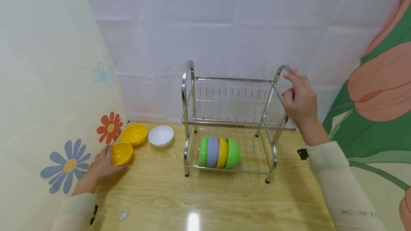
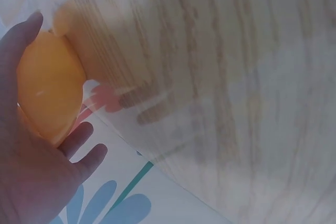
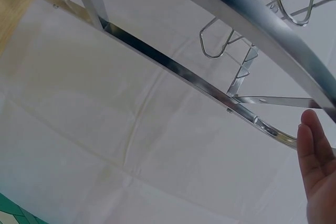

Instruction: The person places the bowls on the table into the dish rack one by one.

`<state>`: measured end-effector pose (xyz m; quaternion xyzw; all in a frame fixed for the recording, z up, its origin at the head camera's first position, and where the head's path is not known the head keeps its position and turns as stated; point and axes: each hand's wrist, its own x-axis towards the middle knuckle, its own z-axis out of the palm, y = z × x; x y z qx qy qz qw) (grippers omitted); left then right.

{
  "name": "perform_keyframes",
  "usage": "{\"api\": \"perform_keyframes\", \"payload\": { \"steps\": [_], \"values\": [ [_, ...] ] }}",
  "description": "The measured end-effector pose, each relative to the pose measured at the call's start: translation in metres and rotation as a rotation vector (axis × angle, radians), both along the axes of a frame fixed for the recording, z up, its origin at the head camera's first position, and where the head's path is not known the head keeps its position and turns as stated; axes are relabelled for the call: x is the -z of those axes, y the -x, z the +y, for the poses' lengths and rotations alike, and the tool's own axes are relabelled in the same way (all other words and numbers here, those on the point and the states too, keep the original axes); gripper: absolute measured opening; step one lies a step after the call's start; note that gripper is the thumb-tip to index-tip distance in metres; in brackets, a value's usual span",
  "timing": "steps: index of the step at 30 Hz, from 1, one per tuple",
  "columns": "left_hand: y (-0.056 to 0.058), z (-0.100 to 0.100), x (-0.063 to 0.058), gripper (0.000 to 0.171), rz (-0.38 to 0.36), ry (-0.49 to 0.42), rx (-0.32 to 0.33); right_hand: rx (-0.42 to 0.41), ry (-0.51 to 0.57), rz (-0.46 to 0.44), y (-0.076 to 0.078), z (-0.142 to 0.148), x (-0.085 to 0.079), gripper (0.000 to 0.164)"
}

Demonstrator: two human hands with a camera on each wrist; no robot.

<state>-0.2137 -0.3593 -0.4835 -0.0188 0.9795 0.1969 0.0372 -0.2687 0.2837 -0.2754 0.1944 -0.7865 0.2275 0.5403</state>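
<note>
In the head view my left hand (image 1: 104, 163) is around the nearer yellow bowl (image 1: 122, 153), fingers at its left rim and thumb along its front. The left wrist view shows that bowl (image 2: 50, 85) between thumb and fingers. A second yellow bowl (image 1: 135, 134) sits just behind it, beside a white bowl (image 1: 161, 135). My right hand (image 1: 300, 99) is at the right end of a two-tier metal dish rack (image 1: 237, 126), fingertips at the curved side bar. Two nearly straight fingers (image 3: 315, 150) show by that bar in the right wrist view.
On the rack's lower tier several bowls stand on edge in a row: green (image 1: 203, 152), blue-grey (image 1: 212, 152), yellow (image 1: 223, 152) and green (image 1: 234, 153). A white cloth (image 1: 160, 45) hangs behind the wooden table (image 1: 154, 195). Flower-patterned panels flank both sides.
</note>
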Motion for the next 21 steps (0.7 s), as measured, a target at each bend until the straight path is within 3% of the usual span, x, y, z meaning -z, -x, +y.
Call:
{"api": "perform_keyframes", "payload": {
  "steps": [21],
  "values": [
    [-0.0043,0.0017,0.0023,0.128,0.047,-0.053,0.008,-0.008,-0.008,-0.001,-0.0057,0.0002,-0.0034,0.046]
  ]
}}
